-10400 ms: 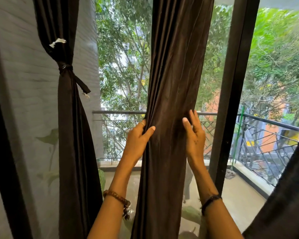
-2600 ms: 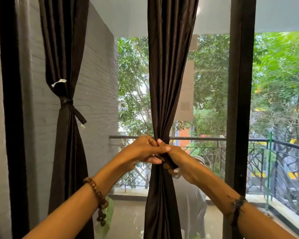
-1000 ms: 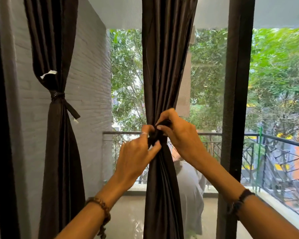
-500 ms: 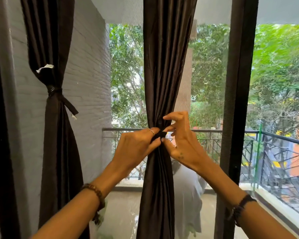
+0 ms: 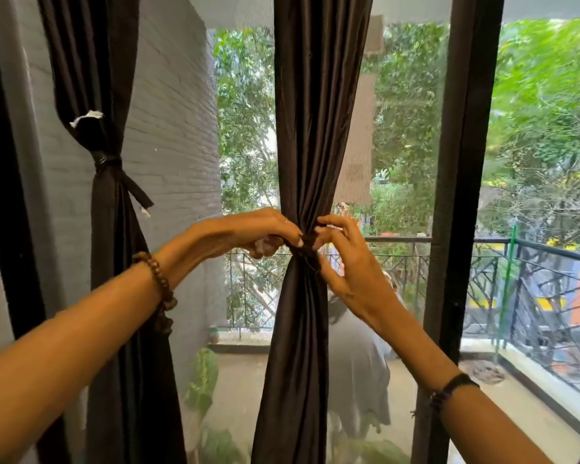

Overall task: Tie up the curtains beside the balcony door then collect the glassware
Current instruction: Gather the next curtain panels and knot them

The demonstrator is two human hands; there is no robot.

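Change: Both hands have dropped from the raised, finger-spread pose of half a second ago to working the knot itself; the view has swung a little, so the tied curtain at the left sits lower in it.
Middle curtain [image 5: 318,128]: hangs gathered between the two glass panes, pinched to a narrow waist level with the balcony railing [image 5: 399,241] behind it.
Tie-back [image 5: 303,251]: a dark band wrapped round that waist; its ends are hidden under my fingers, so I cannot tell whether the knot is closed.
Left hand [image 5: 262,231]: palm down, fingers curled over, grip clamped on the band at the left side of the waist.
Right hand [image 5: 345,262]: thumb and forefinger pinching the band at the right side, the other fingers fanned loose.
Left curtain [image 5: 108,229]: already tied, beside the grey brick wall [image 5: 171,128], one tail of its band sticking out.
Door frame [image 5: 462,195]: dark upright just right of my right hand.
Step in hand, as I judge it: cinching the knot on the middle curtain.
Doing it well: pull both ends outward evenly, keep the pleats bunched under the band so none slip free, and match the height of the left tie.
Glassware: none in view; that part is not yet begun.
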